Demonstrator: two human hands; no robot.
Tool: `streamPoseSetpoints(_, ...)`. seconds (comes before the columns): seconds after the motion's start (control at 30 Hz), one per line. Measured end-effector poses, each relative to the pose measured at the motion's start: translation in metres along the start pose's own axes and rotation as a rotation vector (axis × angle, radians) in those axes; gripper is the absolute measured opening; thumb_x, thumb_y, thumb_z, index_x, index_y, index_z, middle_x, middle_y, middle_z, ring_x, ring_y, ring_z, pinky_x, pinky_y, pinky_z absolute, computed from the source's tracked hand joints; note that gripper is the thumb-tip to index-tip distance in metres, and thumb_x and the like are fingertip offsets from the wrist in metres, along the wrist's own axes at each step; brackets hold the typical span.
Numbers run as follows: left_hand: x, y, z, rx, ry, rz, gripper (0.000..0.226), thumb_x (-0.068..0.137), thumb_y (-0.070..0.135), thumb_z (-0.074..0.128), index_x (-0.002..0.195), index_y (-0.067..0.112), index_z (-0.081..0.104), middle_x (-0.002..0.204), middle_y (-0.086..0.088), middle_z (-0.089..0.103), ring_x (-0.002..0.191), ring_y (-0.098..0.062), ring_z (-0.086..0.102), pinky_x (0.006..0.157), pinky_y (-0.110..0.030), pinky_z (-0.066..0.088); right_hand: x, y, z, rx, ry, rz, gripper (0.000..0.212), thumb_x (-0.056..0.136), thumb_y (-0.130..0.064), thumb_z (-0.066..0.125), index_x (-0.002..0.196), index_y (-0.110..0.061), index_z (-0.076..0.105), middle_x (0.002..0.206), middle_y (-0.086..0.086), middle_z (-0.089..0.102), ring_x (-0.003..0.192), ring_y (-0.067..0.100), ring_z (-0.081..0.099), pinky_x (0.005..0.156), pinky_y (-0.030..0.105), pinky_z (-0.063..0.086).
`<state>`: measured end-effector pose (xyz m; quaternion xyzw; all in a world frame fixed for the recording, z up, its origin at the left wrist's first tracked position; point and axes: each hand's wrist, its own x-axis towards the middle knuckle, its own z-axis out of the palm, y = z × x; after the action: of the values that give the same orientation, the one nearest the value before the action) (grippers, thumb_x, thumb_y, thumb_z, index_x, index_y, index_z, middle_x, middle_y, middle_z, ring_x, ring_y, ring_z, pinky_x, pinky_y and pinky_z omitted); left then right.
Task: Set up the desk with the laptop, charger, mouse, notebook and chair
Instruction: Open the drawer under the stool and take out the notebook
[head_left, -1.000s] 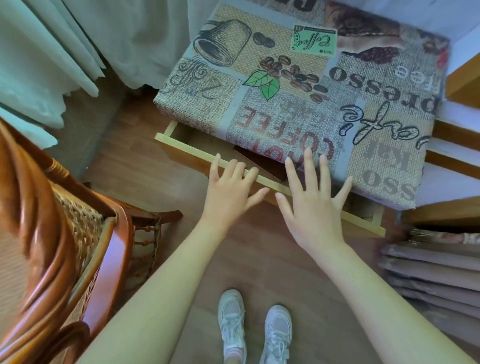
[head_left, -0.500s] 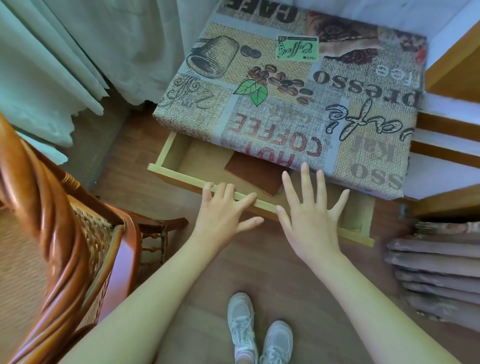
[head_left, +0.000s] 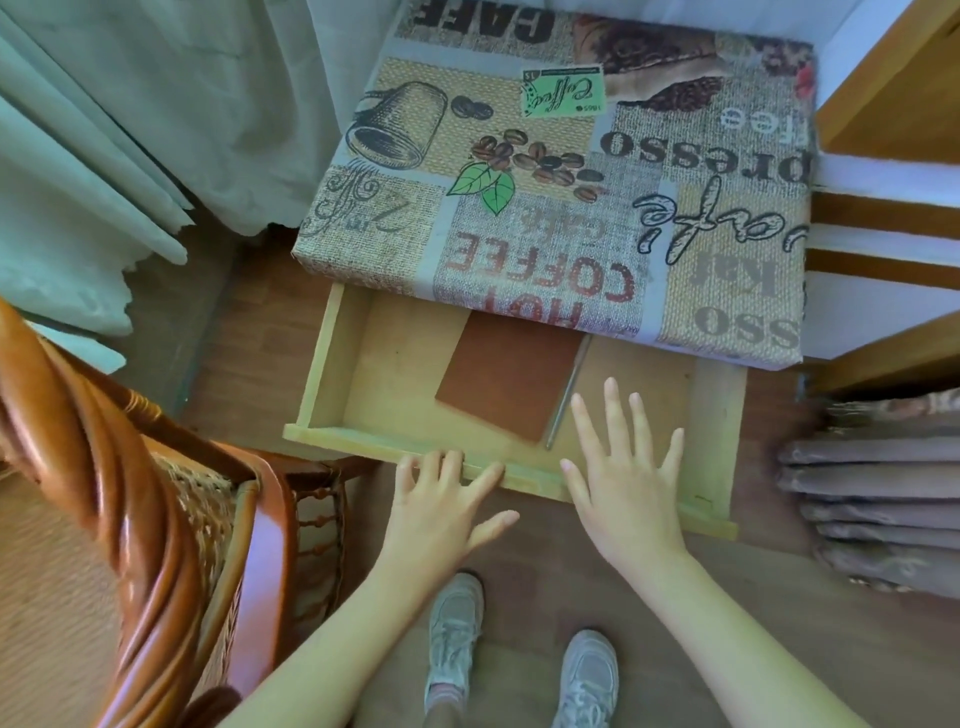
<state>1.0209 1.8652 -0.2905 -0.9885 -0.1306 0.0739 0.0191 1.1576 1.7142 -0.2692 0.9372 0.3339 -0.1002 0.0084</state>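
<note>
The desk (head_left: 545, 208) is covered with a coffee-print cloth and has nothing on top. Its pale wooden drawer (head_left: 332, 358) is pulled far out toward me. Inside lies a brown notebook (head_left: 504, 374) with a thin metal pen (head_left: 569, 395) along its right side. My left hand (head_left: 441, 514) has its fingertips hooked over the drawer's front board, thumb spread below. My right hand (head_left: 623, 483) hovers flat and open over the front board further right, holding nothing. The wicker chair (head_left: 130, 493) with its red-brown wooden frame stands close at my left. No laptop, charger or mouse is in view.
Pale curtains (head_left: 130, 130) hang at the back left. A wooden shelf unit (head_left: 893, 218) adjoins the desk on the right, with a stack of folded fabric (head_left: 883, 499) on the floor below it. My shoes (head_left: 454, 639) stand on the wood floor before the drawer.
The drawer has slid out toward me with my left hand on its front board, uncovering the notebook and pen. My right hand stayed spread above the board.
</note>
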Motion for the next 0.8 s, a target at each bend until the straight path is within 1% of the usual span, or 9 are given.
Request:
streamPoseSetpoints(0.1, 0.014, -0.005, 0.000, -0.075, 0.004, 0.003, 0.055, 0.092, 0.066, 0.030, 0.118, 0.031, 0.064, 0.091, -0.001, 0.070, 0.079, -0.024, 0.065, 0.090, -0.046, 0.033, 0.002, -0.003, 0.003, -0.008, -0.017, 0.050, 0.070, 0.087, -0.041, 0.056, 0.148, -0.021, 0.029, 0.157, 0.013, 0.021, 0.141, 0.037, 0.028, 0.101, 0.071, 0.028)
streamPoseSetpoints(0.17, 0.028, -0.010, -0.003, -0.141, 0.018, 0.017, 0.055, 0.094, 0.062, 0.030, 0.130, 0.031, 0.058, 0.109, -0.001, 0.070, 0.096, -0.024, 0.067, 0.094, -0.047, 0.033, 0.005, -0.006, 0.004, -0.006, -0.027, 0.092, 0.071, 0.087, -0.042, 0.057, 0.149, -0.021, 0.028, 0.158, 0.013, 0.020, 0.142, 0.036, 0.027, 0.102, 0.069, 0.028)
streamPoseSetpoints(0.27, 0.052, -0.019, -0.011, -0.195, 0.057, 0.042, 0.051, 0.093, 0.054, 0.037, 0.138, 0.032, 0.050, 0.136, -0.002, 0.058, 0.123, -0.022, 0.056, 0.101, -0.048, 0.034, 0.010, -0.009, 0.004, -0.012, -0.038, 0.137, 0.071, 0.088, -0.043, 0.055, 0.149, -0.021, 0.027, 0.158, 0.012, 0.018, 0.143, 0.034, 0.025, 0.104, 0.067, 0.027)
streamPoseSetpoints(0.4, 0.075, -0.035, -0.008, -0.198, -0.091, 0.111, 0.070, 0.080, 0.043, 0.055, 0.147, 0.033, 0.034, 0.151, -0.004, 0.042, 0.135, -0.024, 0.043, 0.105, -0.051, 0.032, 0.018, -0.011, 0.004, -0.016, -0.039, 0.172, 0.075, 0.087, -0.044, 0.057, 0.150, -0.020, 0.025, 0.159, 0.013, 0.015, 0.143, 0.034, 0.023, 0.106, 0.066, 0.026)
streamPoseSetpoints(0.5, 0.071, -0.036, 0.002, -0.243, -0.168, 0.078, 0.073, 0.081, 0.047, 0.042, 0.150, 0.035, 0.021, 0.156, -0.006, 0.031, 0.141, -0.025, 0.035, 0.109, -0.055, 0.021, 0.015, -0.014, 0.009, -0.029, -0.085, 0.189, 0.083, 0.084, -0.049, 0.059, 0.151, -0.022, 0.019, 0.160, 0.013, 0.011, 0.144, 0.034, 0.020, 0.106, 0.066, 0.023)
streamPoseSetpoints(0.53, 0.068, -0.035, 0.004, -0.254, -0.172, 0.065, 0.071, 0.084, 0.045, 0.037, 0.151, 0.036, 0.015, 0.159, -0.006, 0.024, 0.144, -0.026, 0.029, 0.111, -0.056, 0.017, 0.013, -0.015, 0.011, -0.021, -0.095, 0.202, 0.085, 0.084, -0.050, 0.059, 0.152, -0.023, 0.016, 0.160, 0.012, 0.008, 0.145, 0.033, 0.018, 0.107, 0.066, 0.022)
streamPoseSetpoints(0.6, 0.063, -0.033, 0.008, -0.254, -0.221, 0.056, 0.070, 0.093, 0.036, 0.030, 0.150, 0.039, -0.011, 0.162, -0.005, -0.010, 0.149, -0.024, -0.003, 0.115, -0.056, 0.004, 0.012, -0.013, 0.013, 0.031, -0.123, 0.235, 0.088, 0.086, -0.052, 0.054, 0.152, -0.026, 0.003, 0.161, 0.008, -0.005, 0.148, 0.030, 0.006, 0.111, 0.064, 0.014)
streamPoseSetpoints(0.67, 0.061, -0.033, 0.004, -0.266, -0.316, 0.031, 0.073, 0.097, 0.031, 0.026, 0.144, 0.038, -0.029, 0.155, -0.004, -0.032, 0.145, -0.022, -0.025, 0.115, -0.055, -0.007, 0.013, -0.012, 0.013, 0.083, -0.142, 0.257, 0.092, 0.086, -0.055, 0.052, 0.151, -0.028, -0.006, 0.160, 0.006, -0.014, 0.148, 0.027, -0.003, 0.113, 0.062, 0.008)
streamPoseSetpoints(0.8, 0.064, -0.033, -0.002, -0.258, -0.361, 0.027, 0.076, 0.096, 0.031, 0.027, 0.142, 0.035, -0.033, 0.152, -0.003, -0.038, 0.142, -0.021, -0.031, 0.113, -0.055, -0.012, 0.018, -0.013, 0.011, 0.096, -0.123, 0.234, 0.099, 0.081, -0.054, 0.059, 0.152, -0.026, -0.003, 0.161, 0.006, -0.007, 0.148, 0.026, 0.001, 0.113, 0.060, 0.010)
